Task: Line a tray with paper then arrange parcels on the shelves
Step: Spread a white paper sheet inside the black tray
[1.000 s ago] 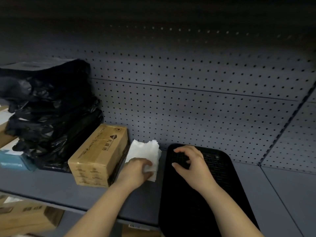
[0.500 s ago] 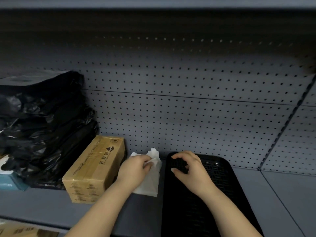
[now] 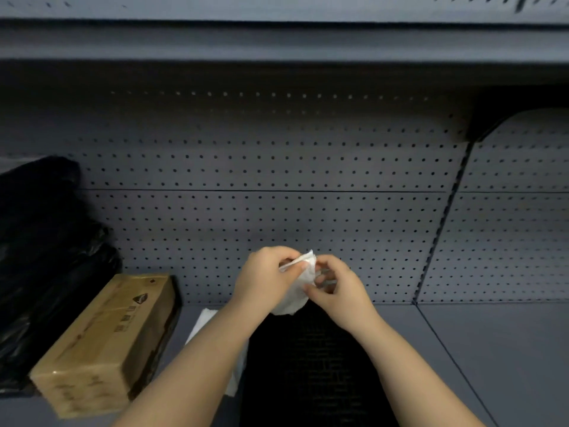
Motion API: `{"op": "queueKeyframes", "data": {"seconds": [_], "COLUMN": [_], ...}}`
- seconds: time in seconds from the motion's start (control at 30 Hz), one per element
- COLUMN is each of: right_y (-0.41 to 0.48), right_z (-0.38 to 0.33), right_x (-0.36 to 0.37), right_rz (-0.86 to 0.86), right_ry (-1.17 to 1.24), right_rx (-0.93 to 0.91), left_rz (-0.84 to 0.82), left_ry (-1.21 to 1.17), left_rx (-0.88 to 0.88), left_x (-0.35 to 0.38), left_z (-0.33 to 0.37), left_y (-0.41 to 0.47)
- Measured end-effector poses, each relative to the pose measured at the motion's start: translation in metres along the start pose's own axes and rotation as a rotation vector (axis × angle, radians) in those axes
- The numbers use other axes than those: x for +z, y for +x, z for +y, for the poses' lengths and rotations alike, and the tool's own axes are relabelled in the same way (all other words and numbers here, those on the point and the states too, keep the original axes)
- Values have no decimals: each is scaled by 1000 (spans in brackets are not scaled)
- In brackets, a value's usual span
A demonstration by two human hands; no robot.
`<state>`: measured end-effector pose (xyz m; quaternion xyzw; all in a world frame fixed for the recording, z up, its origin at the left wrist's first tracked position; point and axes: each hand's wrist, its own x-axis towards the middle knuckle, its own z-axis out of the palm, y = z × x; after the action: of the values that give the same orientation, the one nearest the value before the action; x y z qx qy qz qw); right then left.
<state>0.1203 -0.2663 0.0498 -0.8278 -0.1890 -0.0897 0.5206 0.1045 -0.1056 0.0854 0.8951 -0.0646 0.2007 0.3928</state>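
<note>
Up it came! The left hand (image 3: 264, 280) had lifted the paper (image 3: 303, 280) off the shelf (image 3: 492, 349), and the right hand (image 3: 343, 292) left the tray (image 3: 308, 371) to join it. Both sets of fingers pinched the crumpled sheet above the tray's far end. Lining looked ready to start on a bare tray. The sheet hung corner-up, and the tray's long axis ran toward the back wall.

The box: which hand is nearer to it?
Left. The left hand is right of the box; the right hand lies farther right, beyond the paper.
</note>
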Motion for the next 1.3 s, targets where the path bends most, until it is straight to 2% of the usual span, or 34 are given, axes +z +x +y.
{"op": "queueKeyframes", "data": {"seconds": [0.17,0.37,0.5,0.6,0.73,0.87,1.03,1.13,1.3], "right_y": [2,6,11,15,6,-17,-43,-47,-48], "right_z": [9,43,55,54,55,81,137,147,135], "right_x": [-30,-47,-57,-67,-80,-84,-78,-82,-91], "right_rz": [35,72,108,196,300,308,87,16,-183], "right_ry": [62,-16,-20,-11,-13,-119,-401,-477,-560], "right_rx": [-20,50,75,-18,-138,-261,-179,-123,-100], "left_rz": [-14,15,175,322,517,392,143,7,-115], "left_ry": [-181,-168,-247,-289,-463,-500,-190,48,260], "left_rx": [-45,-73,-173,-231,-271,-318,-437,-413,-385], "left_x": [36,54,47,32,16,9,19,25,23], "left_z": [22,22,18,18,13,-11,-52,-70,-86], "left_y": [-2,-9,-8,-7,-16,-42,-65,-72,-75]}}
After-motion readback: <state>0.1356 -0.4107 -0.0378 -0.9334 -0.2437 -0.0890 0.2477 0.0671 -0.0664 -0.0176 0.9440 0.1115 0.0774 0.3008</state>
